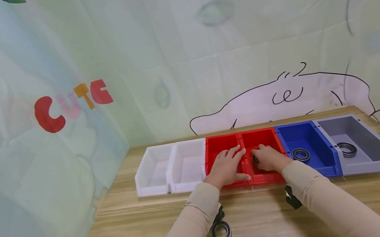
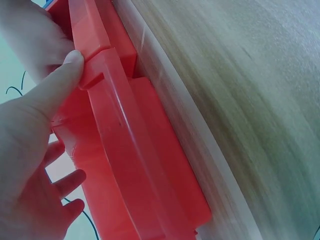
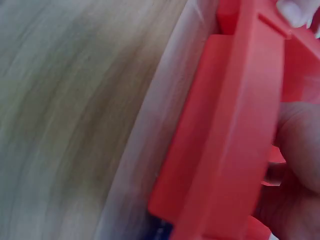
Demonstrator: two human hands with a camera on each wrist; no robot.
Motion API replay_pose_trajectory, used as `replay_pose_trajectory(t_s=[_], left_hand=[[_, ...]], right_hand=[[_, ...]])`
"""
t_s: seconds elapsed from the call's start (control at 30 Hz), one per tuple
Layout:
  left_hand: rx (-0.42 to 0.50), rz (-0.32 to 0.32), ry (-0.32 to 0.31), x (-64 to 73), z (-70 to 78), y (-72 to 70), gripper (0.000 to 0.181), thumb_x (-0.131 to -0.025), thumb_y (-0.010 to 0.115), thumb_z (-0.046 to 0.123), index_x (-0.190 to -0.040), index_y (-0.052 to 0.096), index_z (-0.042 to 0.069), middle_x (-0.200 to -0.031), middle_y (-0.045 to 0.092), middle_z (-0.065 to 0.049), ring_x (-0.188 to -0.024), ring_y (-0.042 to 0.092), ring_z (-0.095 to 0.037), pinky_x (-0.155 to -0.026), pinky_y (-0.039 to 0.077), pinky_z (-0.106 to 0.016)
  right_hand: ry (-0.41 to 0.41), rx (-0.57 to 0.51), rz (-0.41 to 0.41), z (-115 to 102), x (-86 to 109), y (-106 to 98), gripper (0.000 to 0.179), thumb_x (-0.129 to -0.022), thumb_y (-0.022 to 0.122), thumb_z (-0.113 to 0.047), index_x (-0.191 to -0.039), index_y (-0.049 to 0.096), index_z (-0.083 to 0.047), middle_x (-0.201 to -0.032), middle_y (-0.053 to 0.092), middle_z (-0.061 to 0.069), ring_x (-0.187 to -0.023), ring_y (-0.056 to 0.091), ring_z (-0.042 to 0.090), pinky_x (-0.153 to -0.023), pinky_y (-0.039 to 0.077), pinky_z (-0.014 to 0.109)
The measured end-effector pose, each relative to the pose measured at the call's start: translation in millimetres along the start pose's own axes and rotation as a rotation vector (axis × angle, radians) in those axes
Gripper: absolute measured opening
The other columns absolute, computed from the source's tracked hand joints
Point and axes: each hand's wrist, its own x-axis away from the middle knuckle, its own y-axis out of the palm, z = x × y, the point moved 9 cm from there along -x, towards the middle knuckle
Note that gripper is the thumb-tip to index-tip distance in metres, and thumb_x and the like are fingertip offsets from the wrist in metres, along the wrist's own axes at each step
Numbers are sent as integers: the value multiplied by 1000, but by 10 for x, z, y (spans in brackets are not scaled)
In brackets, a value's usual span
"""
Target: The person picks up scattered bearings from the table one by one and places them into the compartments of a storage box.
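My right hand (image 1: 268,158) reaches into the right red bin (image 1: 258,136). Its fingers pinch a dark ball bearing (image 1: 255,160), mostly hidden by the hand; in the right wrist view the bin's front wall (image 3: 240,130) covers the fingertips. Over the left red bin (image 1: 222,142) my left hand (image 1: 225,167) is spread and holds nothing. In the left wrist view its thumb (image 2: 70,67) touches the front rim where the two red bins meet. Another bearing (image 1: 301,155) lies in the blue bin (image 1: 295,132), and one more bearing (image 1: 347,149) in the grey bin (image 1: 369,134).
Two white bins (image 1: 170,167) adjoin the red ones on the left. A loose bearing (image 1: 221,233) lies on the wooden table (image 1: 135,224) beside my left forearm. Black wrist devices (image 1: 292,197) show under both sleeves. A printed cloth (image 1: 170,58) hangs behind and at left.
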Motion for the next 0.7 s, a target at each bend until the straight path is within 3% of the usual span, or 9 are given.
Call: replay_pose_trajectory(t_s=[0.2, 0.5, 0.7], left_hand=[[-9, -13, 3, 7, 3, -12, 89, -73, 67, 55, -146, 23, 30, -153, 20, 6, -135, 29, -20, -112, 27, -39], [-100, 10, 12, -12, 20, -42, 90, -70, 69, 57, -144, 28, 28, -149, 28, 3, -134, 28, -19, -111, 30, -38], [-122, 37, 18, 6, 26, -50, 89, -71, 67, 60, -144, 27, 28, -148, 29, 4, -134, 29, -18, -109, 33, -38]], right_hand=[[13, 54, 12, 2, -68, 48, 34, -82, 64, -13, -113, 60, 1, -110, 58, 24, -96, 59, 39, -90, 47, 51], [34, 17, 9, 2, -34, 63, 38, -83, 63, -13, -119, 58, -1, -119, 54, 25, -106, 53, 42, -93, 44, 54], [-17, -43, 114, -59, 141, -212, 44, -84, 62, -12, -126, 51, -1, -125, 48, 26, -112, 46, 45, -92, 44, 55]])
